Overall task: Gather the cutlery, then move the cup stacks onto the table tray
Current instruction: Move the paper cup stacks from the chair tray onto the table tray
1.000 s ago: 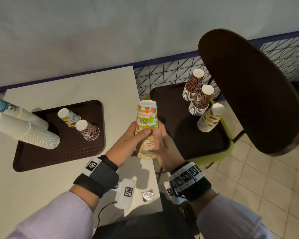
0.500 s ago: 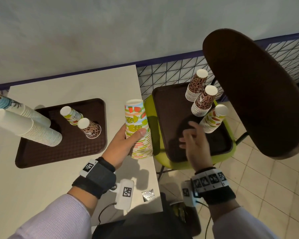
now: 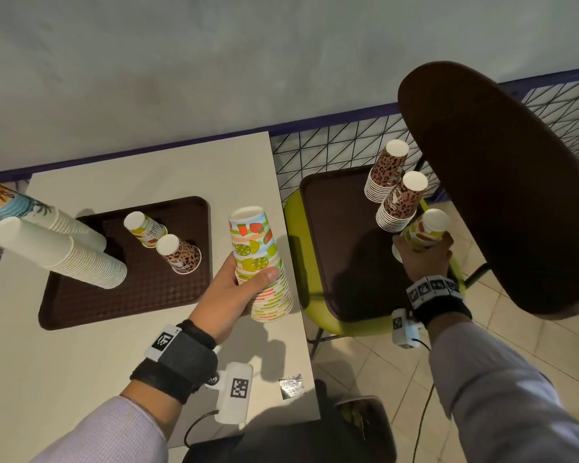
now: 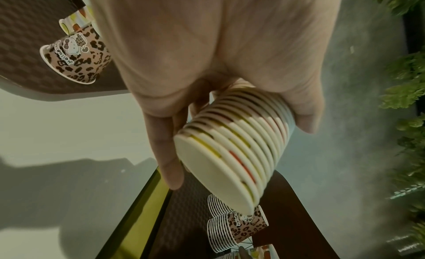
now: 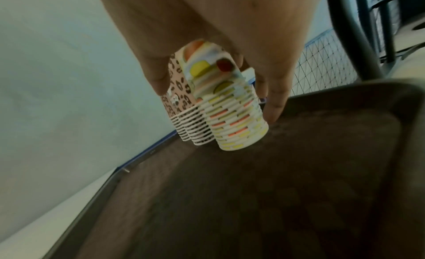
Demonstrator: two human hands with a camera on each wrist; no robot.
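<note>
My left hand (image 3: 251, 272) grips a tall fruit-print cup stack (image 3: 258, 255), upside down and lifted over the white table's (image 3: 81, 362) right edge; its rims (image 4: 241, 148) fill the left wrist view. Beside the table, a brown tray (image 3: 341, 228) lies on a chair. My right hand (image 3: 422, 253) curls round a shorter fruit-print stack (image 3: 427, 228) standing on that tray, thumb and fingers on either side of it (image 5: 232, 117). Two leopard-print stacks (image 3: 386, 172) (image 3: 401, 202) stand just behind. The table tray (image 3: 141, 295) lies left of my left hand. No cutlery shows.
On the table tray stand two tall white cup stacks (image 3: 64, 255), a small fruit-print cup (image 3: 146, 230) and a leopard cup (image 3: 181, 255). A dark chair back (image 3: 498, 178) overhangs the chair tray at right. A foil wrapper (image 3: 291, 385) lies near the table's front corner.
My right hand let go of the tall stack and reached right across the chair tray to the short fruit-print stack. My left hand carried the tall stack left, over the table edge.
</note>
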